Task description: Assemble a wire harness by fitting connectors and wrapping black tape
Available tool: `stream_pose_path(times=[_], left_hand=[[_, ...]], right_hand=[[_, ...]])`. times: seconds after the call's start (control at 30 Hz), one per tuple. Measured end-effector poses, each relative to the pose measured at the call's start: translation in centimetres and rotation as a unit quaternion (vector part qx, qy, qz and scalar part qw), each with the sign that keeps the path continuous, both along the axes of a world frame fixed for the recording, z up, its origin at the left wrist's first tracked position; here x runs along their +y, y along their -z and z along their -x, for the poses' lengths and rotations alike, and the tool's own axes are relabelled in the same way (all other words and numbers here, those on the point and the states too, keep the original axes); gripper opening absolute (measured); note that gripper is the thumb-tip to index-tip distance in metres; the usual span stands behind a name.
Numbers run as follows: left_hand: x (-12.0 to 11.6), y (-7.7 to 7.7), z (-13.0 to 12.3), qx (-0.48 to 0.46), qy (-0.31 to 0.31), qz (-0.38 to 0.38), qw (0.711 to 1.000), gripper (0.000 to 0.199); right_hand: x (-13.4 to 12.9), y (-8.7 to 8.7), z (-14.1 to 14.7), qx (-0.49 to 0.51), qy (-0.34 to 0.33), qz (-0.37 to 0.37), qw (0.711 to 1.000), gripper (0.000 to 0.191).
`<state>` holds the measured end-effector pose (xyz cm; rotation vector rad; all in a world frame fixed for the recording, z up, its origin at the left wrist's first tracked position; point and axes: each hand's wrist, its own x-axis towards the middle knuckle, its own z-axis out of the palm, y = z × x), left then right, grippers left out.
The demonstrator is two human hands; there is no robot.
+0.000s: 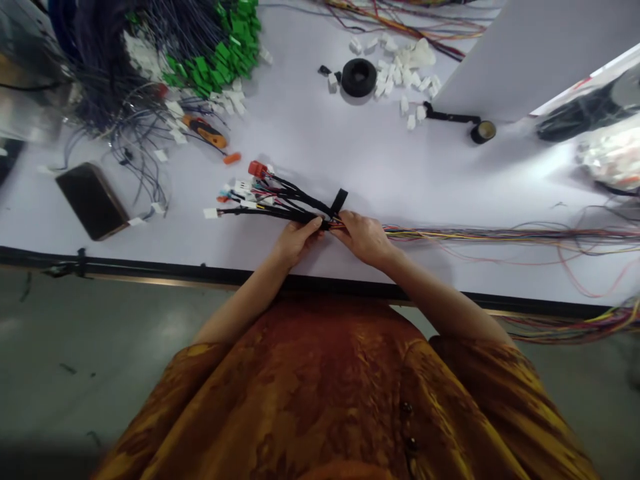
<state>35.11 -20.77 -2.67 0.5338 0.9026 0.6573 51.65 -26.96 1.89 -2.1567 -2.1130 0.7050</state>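
- An orange-and-brown patterned garment fills the bottom of the view, with both bare forearms reaching from it over the edge of the tabletop.
- The left hand has its grip pressed together around a black-sheathed wire harness, and the fingers curl over the bundle.
- The right hand sits just beside it, pinching the harness where a black strap stands up from it.
- The harness lies across the tabletop at the hands' 11 o'clock, its connectors fanning out, including a red connector.
- Multicoloured loose wires run out from the right hand toward 3 o'clock.
- At 9 to 10 o'clock lies a dark smartphone (its case edge catches the light).
- At 10 to 11 o'clock, an orange-and-black screwdriver rests near dark wires and green connectors.
- At 12 o'clock sits a black tape roll, with scattered white connectors just beside it.
- A smaller tape roll stands at 1 o'clock.
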Motion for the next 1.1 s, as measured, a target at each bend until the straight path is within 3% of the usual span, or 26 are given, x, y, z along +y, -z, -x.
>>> stream_pose_path(times=[0.33, 0.6, 0.77, 0.83, 0.93, 1.03, 1.1], left_hand=[[2.5, -0.5, -0.1, -0.015, 0.093, 0.026, 0.995, 0.024], [2.0, -0.3, -0.4, 0.049, 0.030, -0.048, 0.997, 0.026], [1.6, -0.1, -0.7, 0.056, -0.040, -0.075, 0.995, 0.021], [1.6, 0.1, -1.1, 0.048, -0.063, -0.075, 0.994, 0.019], [2.0, 0.2, -1.3, 0.048, -0.087, -0.072, 0.992, 0.017], [2.9, 0.1, -0.8, 0.067, -0.114, -0.083, 0.988, 0.015], [3.5, 0.0, -0.4, 0.072, -0.121, -0.095, 0.986, 0.014]], right_hand=[[0.4, -0.4, -0.2, -0.011, -0.030, 0.003, 0.999, 0.032], [0.6, 0.7, -0.6, -0.056, -0.018, -0.001, 0.998, 0.031], [-1.8, 2.3, -7.2, -0.170, 0.058, 0.047, 0.983, 0.023], [-3.1, 2.8, -10.5, -0.211, 0.114, 0.061, 0.969, 0.028], [-5.2, 3.4, -15.7, -0.237, 0.147, 0.063, 0.958, 0.034], [-8.4, 3.7, -21.9, -0.258, 0.203, 0.061, 0.942, 0.029], [-11.3, 3.7, -26.5, -0.283, 0.267, 0.085, 0.917, 0.034]])
